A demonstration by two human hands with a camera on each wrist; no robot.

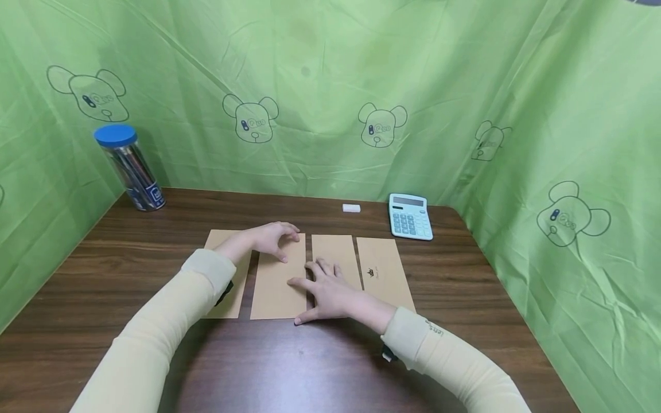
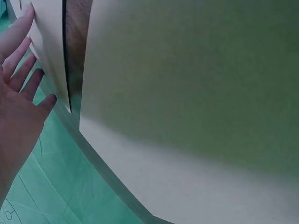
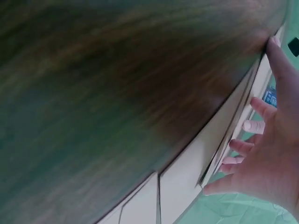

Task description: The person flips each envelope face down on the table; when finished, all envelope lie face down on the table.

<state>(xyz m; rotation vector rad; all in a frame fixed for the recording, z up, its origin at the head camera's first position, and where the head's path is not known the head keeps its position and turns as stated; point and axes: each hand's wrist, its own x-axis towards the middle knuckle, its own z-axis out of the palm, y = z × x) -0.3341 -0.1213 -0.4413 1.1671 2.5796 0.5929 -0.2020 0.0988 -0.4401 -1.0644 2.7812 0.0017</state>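
Note:
Several tan kraft-cover notebooks lie side by side with narrow gaps. My left hand [image 1: 271,238] has its fingers loosely bent over the far end of the second notebook [image 1: 273,292] from the left, its forearm crossing above the leftmost notebook [image 1: 234,307]. In the left wrist view that leftmost cover [image 2: 187,93] fills most of the picture. My right hand [image 1: 327,292] is spread across the second and third notebooks [image 1: 333,246], its thumb at the second one's near edge. In the right wrist view the fingers [image 3: 266,112] are apart. The rightmost notebook [image 1: 384,287] bears a small crown print.
A light-blue calculator [image 1: 409,217] lies behind the rightmost notebook, with a small white block [image 1: 351,208] to its left. At the back left stands a clear canister [image 1: 139,178] with a blue lid. Green printed cloth [image 1: 320,160] surrounds the wooden table [image 1: 93,275].

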